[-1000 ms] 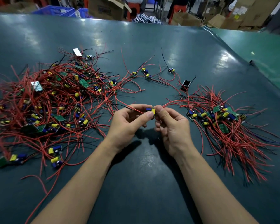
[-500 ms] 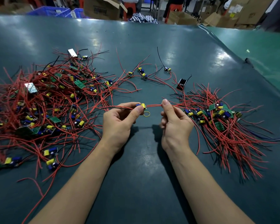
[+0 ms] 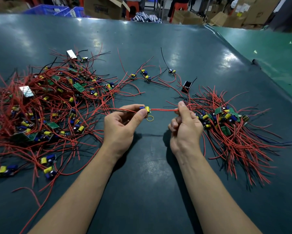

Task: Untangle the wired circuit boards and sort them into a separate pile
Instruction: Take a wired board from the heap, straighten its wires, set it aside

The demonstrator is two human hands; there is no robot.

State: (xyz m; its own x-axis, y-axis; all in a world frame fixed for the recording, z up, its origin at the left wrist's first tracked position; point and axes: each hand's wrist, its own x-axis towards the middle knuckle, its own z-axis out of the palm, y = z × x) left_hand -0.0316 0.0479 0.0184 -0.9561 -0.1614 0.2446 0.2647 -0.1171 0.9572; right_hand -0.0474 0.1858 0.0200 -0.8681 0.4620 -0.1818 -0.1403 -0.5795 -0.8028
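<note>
**Board and wires held taut between two hands**

The left hand [image 3: 120,125] pinched a small board [image 3: 146,109] with yellow and blue parts between thumb and forefinger. The right hand [image 3: 185,125], fingers curled, pinched its thin red wires [image 3: 163,110], stretched straight between them. A yellow ring [image 3: 150,118] lay just beneath. Left of the left hand sprawled the tangle [image 3: 45,105]; right of the right hand lay the pile [image 3: 229,125].
</note>
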